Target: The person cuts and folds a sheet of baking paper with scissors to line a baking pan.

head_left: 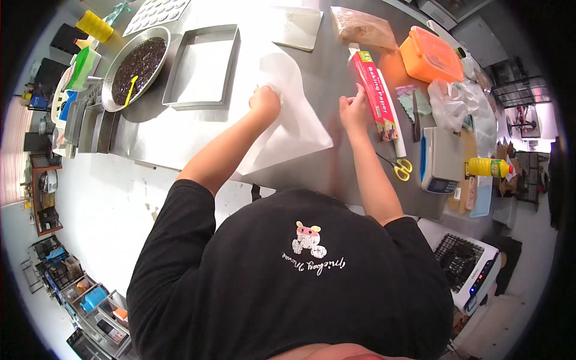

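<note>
A loose sheet of white baking paper (300,129) lies curled over the metal table in front of me, one corner pointing to the right. My left hand (266,103) is closed in a fist on the sheet, pinching it near its middle. To the right of the sheet, my right hand (354,111) is held up with thumb and finger apart and nothing between them. Beside that hand lies the red baking paper box (375,90), with a white roll edge along its right side. A square metal baking frame (234,66) stands left of the paper.
Far left sits a metal bowl (108,90) of dark mixture with a yellow spatula (130,91). On the right are yellow-handled scissors (402,170), a scale (441,159), an orange container (429,54), a plastic bag (453,102) and an oil bottle (487,167). A notebook (297,27) lies behind.
</note>
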### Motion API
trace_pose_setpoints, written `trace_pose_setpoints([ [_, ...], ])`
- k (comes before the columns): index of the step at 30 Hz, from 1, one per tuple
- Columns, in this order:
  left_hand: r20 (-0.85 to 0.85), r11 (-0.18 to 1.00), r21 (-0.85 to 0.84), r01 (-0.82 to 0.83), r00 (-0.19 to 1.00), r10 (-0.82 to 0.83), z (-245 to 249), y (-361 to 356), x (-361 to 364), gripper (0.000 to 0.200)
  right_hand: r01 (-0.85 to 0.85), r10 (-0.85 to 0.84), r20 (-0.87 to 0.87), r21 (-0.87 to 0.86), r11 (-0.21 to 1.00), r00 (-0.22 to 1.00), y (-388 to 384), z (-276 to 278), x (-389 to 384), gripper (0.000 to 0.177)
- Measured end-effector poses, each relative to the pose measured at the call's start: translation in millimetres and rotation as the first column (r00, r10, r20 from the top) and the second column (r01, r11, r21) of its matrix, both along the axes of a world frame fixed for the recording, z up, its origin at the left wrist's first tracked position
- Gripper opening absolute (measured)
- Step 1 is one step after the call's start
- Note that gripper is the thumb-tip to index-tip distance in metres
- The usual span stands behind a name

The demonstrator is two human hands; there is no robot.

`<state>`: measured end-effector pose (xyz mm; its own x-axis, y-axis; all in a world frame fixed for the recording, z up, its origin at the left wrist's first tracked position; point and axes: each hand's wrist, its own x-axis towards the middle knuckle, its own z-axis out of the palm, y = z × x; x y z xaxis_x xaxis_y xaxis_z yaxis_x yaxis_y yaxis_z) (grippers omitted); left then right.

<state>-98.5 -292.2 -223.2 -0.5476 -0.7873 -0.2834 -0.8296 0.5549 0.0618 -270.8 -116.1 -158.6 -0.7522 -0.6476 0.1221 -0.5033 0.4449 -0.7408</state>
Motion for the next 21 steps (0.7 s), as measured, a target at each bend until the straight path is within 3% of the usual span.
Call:
trace_pose_setpoints([
  [1,-0.043,0.998,0.007,-0.065,0.997,0.065,-17,-6,3,0.042,-0.065,0.066,0.028,-0.021,0.998,0.997,2,11,12,0.066],
  [2,-0.039,0.998,0.008,-0.070,0.997,0.070,-3,-1,6,0.042,-0.070,0.071,0.032,-0.020,0.997,0.997,4,28,28,0.066],
  [4,0.022,0.997,0.043,0.068,0.997,-0.069,44,18,11,0.047,-0.300,0.310,0.153,-0.083,0.950,0.938,5,62,64,0.079],
  [6,0.011,0.975,0.013,0.222,0.975,-0.222,61,25,4,0.048,-0.454,0.454,0.007,0.016,0.891,0.891,-2,73,90,0.091],
  [10,0.163,0.932,-0.071,0.355,0.926,-0.341,56,26,-11,0.051,-0.443,0.448,-0.031,0.094,0.891,0.894,-3,91,139,0.095],
  [13,0.343,0.921,-0.055,0.385,0.874,-0.345,48,27,-15,0.052,-0.331,0.332,-0.005,0.086,0.940,0.943,-14,79,132,0.089],
  [15,0.412,0.935,-0.021,0.354,0.855,-0.315,45,27,-18,0.054,-0.216,0.203,0.157,0.069,0.974,0.967,-23,55,101,0.079],
  [16,0.397,0.956,0.001,0.292,0.878,-0.268,46,22,-19,0.054,-0.214,0.202,0.155,0.067,0.974,0.967,-22,43,83,0.079],
  [18,0.359,0.992,0.073,0.101,0.926,-0.121,46,15,-21,0.056,-0.096,0.100,-0.059,0.075,0.993,0.993,-18,26,54,0.074],
  [19,0.360,0.992,0.073,0.105,0.925,-0.125,45,15,-18,0.056,-0.092,0.096,-0.058,0.074,0.993,0.994,-16,29,52,0.074],
  [21,0.290,0.994,-0.061,0.086,0.955,-0.065,42,18,-10,0.048,-0.082,0.078,0.139,0.028,0.996,0.987,-6,53,56,0.078],
])
